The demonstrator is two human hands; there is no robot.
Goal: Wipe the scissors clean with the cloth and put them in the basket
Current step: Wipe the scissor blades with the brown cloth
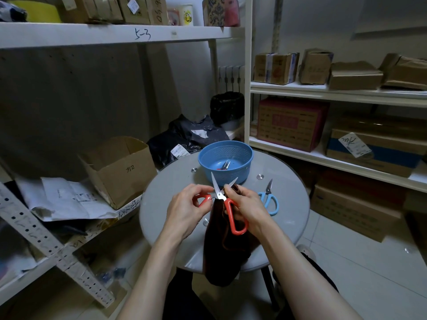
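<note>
While being wiped above the round grey glass table [291,211], held spread into a wide V with tips pointing away from the body: red-handled steel scissors [218,190]. Head view only, looking down on both forearms.

Left hand [184,206]: thumb and forefinger curled, pinching the left red loop, probably to keep the blades apart and steady. Right hand [248,204]: fingertips pinched on the right-hand blade close to its tip, with a fold of dark brown cloth [225,255] seemingly caught between fingers and steel; exact contact too small to tell. Other red loop lying free against the right palm. Rest of that cloth hanging down from the hands and draped over the near table edge, out of the way yet within reach.

Just beyond the blade tips, on the far side of the table: round blue perforated plastic basket [225,148], placed close for a short drop-off. Already inside, one small pair of scissors [225,166], handles hard to make out. To the right of the hands, flat on the glass and apart from the basket: blue-handled scissors [269,200], likely waiting for the same treatment.

Judged stage: wiping in hand, basket step not yet done.
</note>
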